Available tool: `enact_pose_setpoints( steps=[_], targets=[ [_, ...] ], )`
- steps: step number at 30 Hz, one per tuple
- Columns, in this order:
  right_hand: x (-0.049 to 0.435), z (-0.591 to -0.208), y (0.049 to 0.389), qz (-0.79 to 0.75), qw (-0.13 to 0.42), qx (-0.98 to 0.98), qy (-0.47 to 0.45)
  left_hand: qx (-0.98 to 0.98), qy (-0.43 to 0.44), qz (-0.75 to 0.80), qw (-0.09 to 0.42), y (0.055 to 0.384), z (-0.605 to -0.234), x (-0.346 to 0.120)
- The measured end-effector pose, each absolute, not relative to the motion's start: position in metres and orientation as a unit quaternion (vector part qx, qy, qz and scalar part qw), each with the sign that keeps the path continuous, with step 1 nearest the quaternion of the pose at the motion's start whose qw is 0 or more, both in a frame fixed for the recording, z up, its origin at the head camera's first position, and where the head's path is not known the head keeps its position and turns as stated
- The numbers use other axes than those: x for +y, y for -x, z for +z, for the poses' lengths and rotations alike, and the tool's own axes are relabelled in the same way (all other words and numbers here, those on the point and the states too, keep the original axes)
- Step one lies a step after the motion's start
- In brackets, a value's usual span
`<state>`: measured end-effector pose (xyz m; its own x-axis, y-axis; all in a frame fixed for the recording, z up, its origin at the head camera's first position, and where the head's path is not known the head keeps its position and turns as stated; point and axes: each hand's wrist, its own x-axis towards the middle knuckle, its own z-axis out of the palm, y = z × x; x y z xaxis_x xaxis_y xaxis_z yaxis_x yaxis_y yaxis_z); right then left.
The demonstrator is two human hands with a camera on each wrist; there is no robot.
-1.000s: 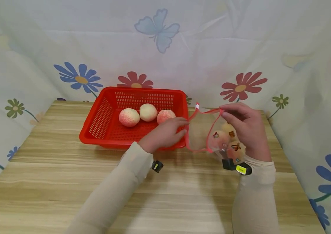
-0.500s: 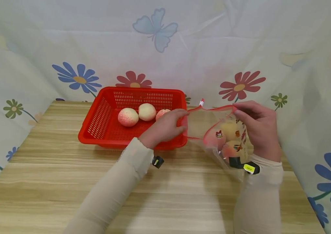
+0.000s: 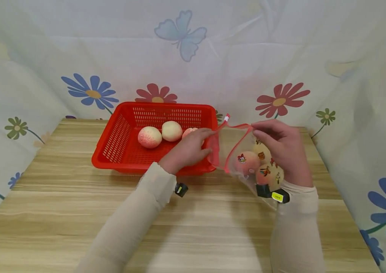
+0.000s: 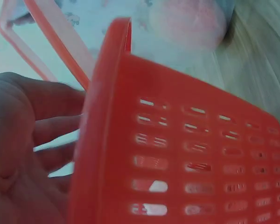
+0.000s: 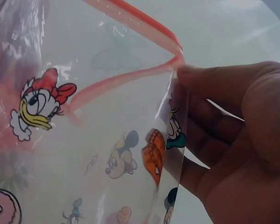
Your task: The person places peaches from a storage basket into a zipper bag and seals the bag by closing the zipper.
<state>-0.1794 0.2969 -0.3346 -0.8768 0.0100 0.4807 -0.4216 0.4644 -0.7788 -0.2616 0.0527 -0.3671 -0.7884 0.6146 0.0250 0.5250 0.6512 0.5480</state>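
My right hand (image 3: 283, 148) pinches the pink-edged mouth of a clear zip bag (image 5: 98, 149) printed with cartoon figures, at its right corner. The bag hangs with its mouth spread toward the basket and holds several peaches (image 3: 247, 161). My left hand (image 3: 191, 149) is at the right rim of a red plastic basket (image 3: 117, 165), its fingers at the left side of the bag's mouth; the rim partly hides these fingertips in the left wrist view. Inside the basket lie a pink-speckled peach (image 3: 150, 137), a pale peach (image 3: 172, 131) and a third peach (image 3: 189, 131), partly behind my left hand.
Basket and bag are on or over a wood-grain table (image 3: 59, 212). A white curtain (image 3: 233, 68) with flower and butterfly prints stands behind and at both sides. A small slider (image 3: 226, 118) sits at the far corner of the bag's mouth.
My right hand moved right, pulling the bag's mouth wide, then came back left and slackened it. The left hand stayed at the basket's rim. The peaches in the basket have not moved.
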Motion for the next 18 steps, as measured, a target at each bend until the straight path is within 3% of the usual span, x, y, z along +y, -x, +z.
enact_pose_setpoints(
  steps=[4, 10, 14, 18],
  targets=[
    [0.296, -0.334, 0.180, 0.489, 0.229, -0.834, -0.112, 0.873, -0.368, 0.316, 0.056, 0.241, -0.362, 0.053],
    [0.296, -0.333, 0.181, 0.501, 0.238, -0.824, -0.118, 0.808, -0.499, 0.300, 0.085, 0.218, -0.357, 0.061],
    [0.297, -0.334, 0.180, 0.516, 0.227, -0.819, -0.108, 0.793, -0.510, 0.318, 0.102, 0.218, -0.360, 0.058],
    [0.300, -0.335, 0.180, 0.522, 0.216, -0.820, -0.090, 0.774, -0.486, 0.369, 0.168, 0.224, -0.362, 0.047]
  ],
)
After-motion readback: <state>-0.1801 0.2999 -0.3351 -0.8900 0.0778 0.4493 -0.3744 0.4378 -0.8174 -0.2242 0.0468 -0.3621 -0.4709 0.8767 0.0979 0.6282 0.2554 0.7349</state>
